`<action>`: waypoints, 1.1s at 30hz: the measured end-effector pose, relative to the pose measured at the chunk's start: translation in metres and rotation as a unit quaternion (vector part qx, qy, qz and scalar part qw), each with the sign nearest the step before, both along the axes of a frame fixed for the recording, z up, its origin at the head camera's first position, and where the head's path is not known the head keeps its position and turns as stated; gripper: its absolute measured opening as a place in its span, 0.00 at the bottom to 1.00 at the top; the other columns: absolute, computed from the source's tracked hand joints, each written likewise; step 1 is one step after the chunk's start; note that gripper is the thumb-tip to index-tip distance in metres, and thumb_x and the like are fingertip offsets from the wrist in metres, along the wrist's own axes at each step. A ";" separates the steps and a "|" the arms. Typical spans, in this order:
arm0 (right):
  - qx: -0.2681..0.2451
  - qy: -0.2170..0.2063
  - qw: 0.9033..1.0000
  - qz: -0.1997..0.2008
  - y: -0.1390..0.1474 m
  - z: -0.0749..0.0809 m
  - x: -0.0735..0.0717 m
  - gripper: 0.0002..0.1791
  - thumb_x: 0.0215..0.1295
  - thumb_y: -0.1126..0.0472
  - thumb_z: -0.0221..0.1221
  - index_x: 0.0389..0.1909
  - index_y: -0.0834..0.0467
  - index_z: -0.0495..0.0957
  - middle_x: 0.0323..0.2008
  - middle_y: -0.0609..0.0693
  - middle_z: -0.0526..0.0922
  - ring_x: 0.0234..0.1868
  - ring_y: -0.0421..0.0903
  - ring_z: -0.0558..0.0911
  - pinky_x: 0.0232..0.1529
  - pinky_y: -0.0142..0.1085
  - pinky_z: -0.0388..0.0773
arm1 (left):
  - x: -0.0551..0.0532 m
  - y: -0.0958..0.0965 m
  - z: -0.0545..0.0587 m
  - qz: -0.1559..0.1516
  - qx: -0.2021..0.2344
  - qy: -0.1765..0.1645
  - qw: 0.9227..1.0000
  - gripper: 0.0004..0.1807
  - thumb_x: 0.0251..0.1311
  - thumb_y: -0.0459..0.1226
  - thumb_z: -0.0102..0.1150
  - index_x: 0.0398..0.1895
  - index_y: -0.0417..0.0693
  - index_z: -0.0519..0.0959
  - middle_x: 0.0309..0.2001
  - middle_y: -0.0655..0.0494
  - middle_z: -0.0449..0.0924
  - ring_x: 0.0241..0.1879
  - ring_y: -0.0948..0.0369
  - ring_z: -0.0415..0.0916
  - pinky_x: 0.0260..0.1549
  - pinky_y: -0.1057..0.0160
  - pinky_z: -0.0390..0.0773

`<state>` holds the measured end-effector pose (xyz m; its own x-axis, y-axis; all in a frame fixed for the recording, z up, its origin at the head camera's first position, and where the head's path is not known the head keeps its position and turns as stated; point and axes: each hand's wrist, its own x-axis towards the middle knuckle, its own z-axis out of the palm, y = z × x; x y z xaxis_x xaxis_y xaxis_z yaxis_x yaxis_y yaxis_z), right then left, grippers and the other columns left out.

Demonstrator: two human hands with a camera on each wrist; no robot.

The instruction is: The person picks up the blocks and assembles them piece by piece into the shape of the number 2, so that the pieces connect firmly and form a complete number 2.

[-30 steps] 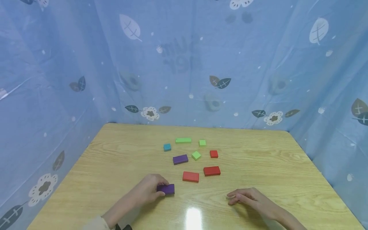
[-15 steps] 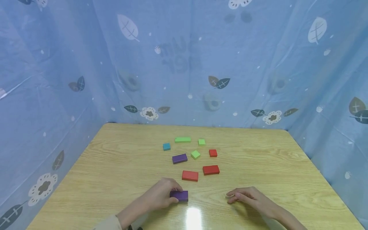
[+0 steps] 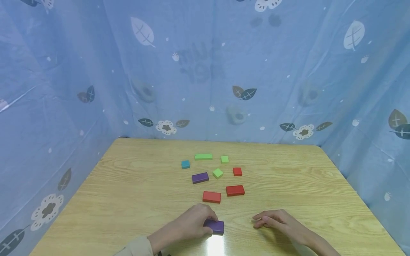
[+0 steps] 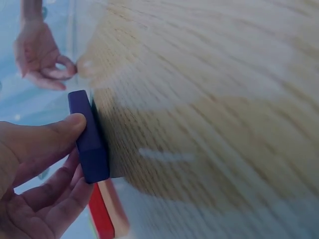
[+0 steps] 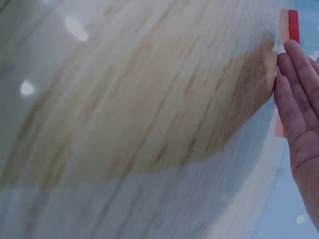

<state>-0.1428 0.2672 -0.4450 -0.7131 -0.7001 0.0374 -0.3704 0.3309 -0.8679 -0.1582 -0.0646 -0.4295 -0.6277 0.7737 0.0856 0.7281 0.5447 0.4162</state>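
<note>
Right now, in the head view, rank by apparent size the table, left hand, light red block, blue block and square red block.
1. Table
2. Left hand
3. Light red block
4. Blue block and square red block: they look too alike to rank.

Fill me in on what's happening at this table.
A person is handling blocks on a wooden table. The left hand pinches a purple block between thumb and fingers; whether it touches the tabletop is hard to tell. The right hand holds nothing. Beyond the hands lie eight separate blocks: two long red blocks, a small red block, a second purple block, a long green block, two small green blocks and a small blue block.
</note>
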 end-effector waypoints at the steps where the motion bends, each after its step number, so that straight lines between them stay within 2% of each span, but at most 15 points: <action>1: 0.001 0.000 1.000 -0.001 0.000 0.000 0.000 0.20 0.76 0.67 0.36 0.55 0.66 0.76 0.45 0.50 0.85 0.50 0.44 0.82 0.56 0.26 0.69 | 0.000 0.000 -0.001 0.003 0.001 0.000 1.000 0.14 0.48 0.35 0.72 0.41 0.48 0.85 0.38 0.64 0.84 0.40 0.72 0.76 0.42 0.73 0.74; 4: -0.007 -0.010 1.000 0.003 -0.001 0.000 0.000 0.21 0.76 0.67 0.36 0.55 0.66 0.75 0.46 0.51 0.85 0.51 0.44 0.81 0.55 0.27 0.71 | 0.000 0.000 -0.002 0.013 0.009 -0.010 1.000 0.14 0.46 0.34 0.73 0.40 0.48 0.85 0.36 0.65 0.84 0.39 0.73 0.75 0.39 0.75 0.73; 9: -0.032 -0.043 0.998 0.018 -0.003 0.006 -0.004 0.21 0.77 0.68 0.35 0.56 0.70 0.74 0.48 0.57 0.84 0.52 0.45 0.81 0.52 0.31 0.76 | -0.002 0.000 -0.002 0.034 0.028 -0.045 0.998 0.16 0.43 0.33 0.75 0.39 0.49 0.86 0.35 0.66 0.84 0.36 0.74 0.74 0.35 0.77 0.73; 12: -0.039 -0.036 0.998 0.025 -0.005 0.012 -0.008 0.20 0.76 0.68 0.35 0.57 0.71 0.72 0.48 0.59 0.83 0.50 0.48 0.82 0.50 0.34 0.78 | -0.002 -0.002 -0.002 0.041 0.040 -0.056 0.997 0.16 0.40 0.33 0.76 0.38 0.49 0.86 0.34 0.66 0.84 0.33 0.75 0.73 0.34 0.77 0.72; 15: -0.036 -0.002 0.999 0.014 -0.010 0.019 -0.015 0.19 0.76 0.69 0.38 0.57 0.71 0.72 0.47 0.60 0.83 0.48 0.50 0.82 0.48 0.36 0.79 | -0.001 -0.005 -0.004 0.045 0.049 -0.066 0.996 0.17 0.39 0.34 0.76 0.37 0.49 0.86 0.33 0.67 0.84 0.32 0.75 0.73 0.33 0.76 0.71; 19: -0.040 0.039 0.998 -0.039 -0.023 0.026 -0.034 0.16 0.73 0.66 0.47 0.55 0.70 0.74 0.49 0.64 0.81 0.50 0.43 0.81 0.48 0.34 0.79 | -0.001 -0.007 -0.007 0.053 0.049 -0.074 0.995 0.17 0.39 0.35 0.77 0.37 0.51 0.87 0.33 0.68 0.84 0.32 0.75 0.72 0.33 0.76 0.71; 22: -0.074 0.066 0.993 -0.064 -0.036 0.027 -0.052 0.16 0.69 0.67 0.54 0.54 0.71 0.75 0.50 0.68 0.78 0.52 0.40 0.79 0.48 0.34 0.79 | -0.003 -0.006 -0.008 0.057 0.052 -0.078 0.994 0.17 0.40 0.36 0.77 0.38 0.52 0.87 0.34 0.69 0.84 0.33 0.76 0.72 0.33 0.76 0.71; 24: -0.102 0.074 0.990 -0.067 -0.045 0.026 -0.064 0.16 0.66 0.69 0.56 0.53 0.71 0.75 0.50 0.70 0.78 0.53 0.41 0.79 0.49 0.35 0.79 | -0.005 -0.004 -0.008 0.055 0.057 -0.077 0.994 0.17 0.40 0.35 0.77 0.37 0.52 0.87 0.34 0.69 0.84 0.32 0.76 0.73 0.33 0.77 0.71; 27: -0.131 0.070 0.987 -0.065 -0.059 0.024 -0.079 0.16 0.64 0.70 0.59 0.51 0.72 0.75 0.49 0.70 0.78 0.53 0.48 0.80 0.51 0.39 0.78 | -0.006 -0.003 -0.009 0.049 0.059 -0.075 0.994 0.17 0.39 0.36 0.77 0.37 0.51 0.87 0.34 0.68 0.84 0.32 0.76 0.73 0.33 0.77 0.72; 30: -0.095 0.091 0.990 -0.060 -0.073 0.021 -0.092 0.17 0.61 0.69 0.62 0.50 0.71 0.77 0.49 0.67 0.79 0.53 0.53 0.79 0.52 0.42 0.77 | -0.006 -0.002 -0.009 0.046 0.060 -0.076 0.994 0.16 0.39 0.36 0.77 0.37 0.51 0.87 0.34 0.67 0.84 0.33 0.76 0.73 0.34 0.77 0.72; 33: -0.005 0.158 0.987 -0.042 -0.087 0.018 -0.101 0.18 0.59 0.65 0.66 0.49 0.67 0.79 0.47 0.60 0.82 0.52 0.52 0.80 0.53 0.43 0.77 | -0.005 -0.001 -0.010 0.047 0.056 -0.078 0.994 0.16 0.40 0.36 0.77 0.37 0.50 0.87 0.35 0.67 0.84 0.34 0.76 0.74 0.35 0.76 0.72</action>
<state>-0.2436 0.1807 -0.4271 -0.7208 -0.6367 0.2741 -0.5942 0.3639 -0.7173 -0.1633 -0.0660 -0.4391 -0.7096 0.7018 0.0629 0.5973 0.5518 0.5820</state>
